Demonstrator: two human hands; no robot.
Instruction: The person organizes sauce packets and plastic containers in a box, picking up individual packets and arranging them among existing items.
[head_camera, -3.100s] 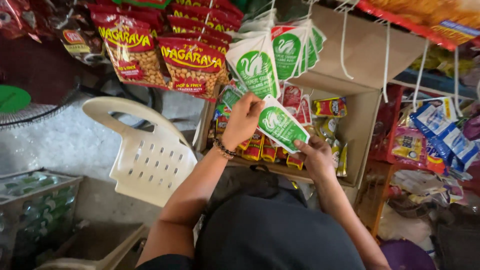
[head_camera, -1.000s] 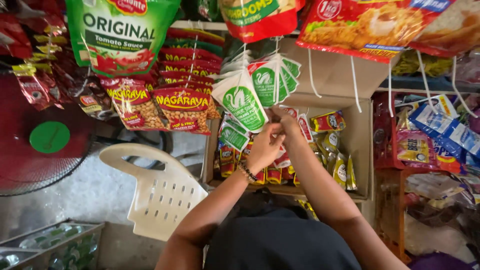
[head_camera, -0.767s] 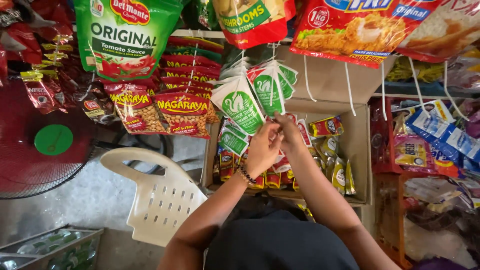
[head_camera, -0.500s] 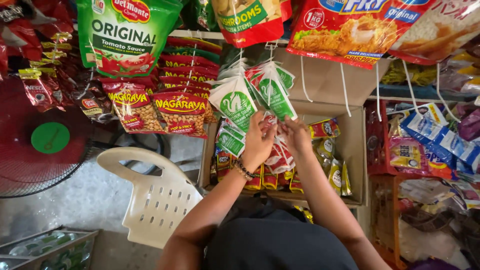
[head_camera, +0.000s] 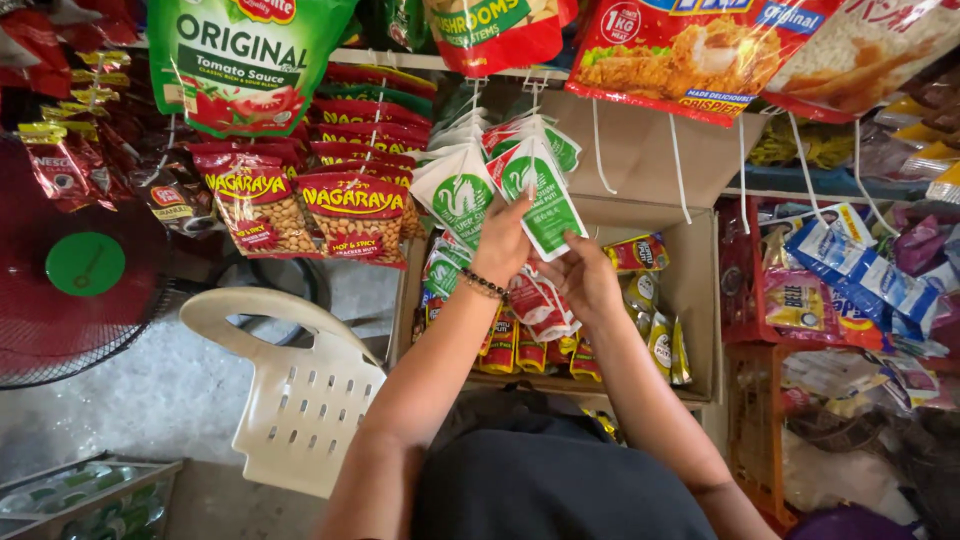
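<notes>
Both my hands are raised in front of a bunch of hanging green-and-white sachets (head_camera: 458, 195). My left hand (head_camera: 503, 243), with a bead bracelet on the wrist, pinches the front green-and-white sachet (head_camera: 548, 203) along its left edge, fingertips pointing up. My right hand (head_camera: 588, 278) grips the same sachet at its lower right corner. Just below the hands hang red-and-white sachets (head_camera: 540, 305). Both forearms reach up from my dark-clothed lap.
An open cardboard box (head_camera: 695, 300) behind the hands holds rows of small yellow and red packets (head_camera: 655, 335). Red peanut packs (head_camera: 355, 215) and a green sauce pouch (head_camera: 245, 60) hang at left. A white plastic chair (head_camera: 300, 390), a red fan (head_camera: 70, 270) and a red crate (head_camera: 748, 310) stand around.
My hands have stayed at the hanging sachets. The left hand has slid up along the front sachet, which now faces me flatter. The view has shifted slightly.
</notes>
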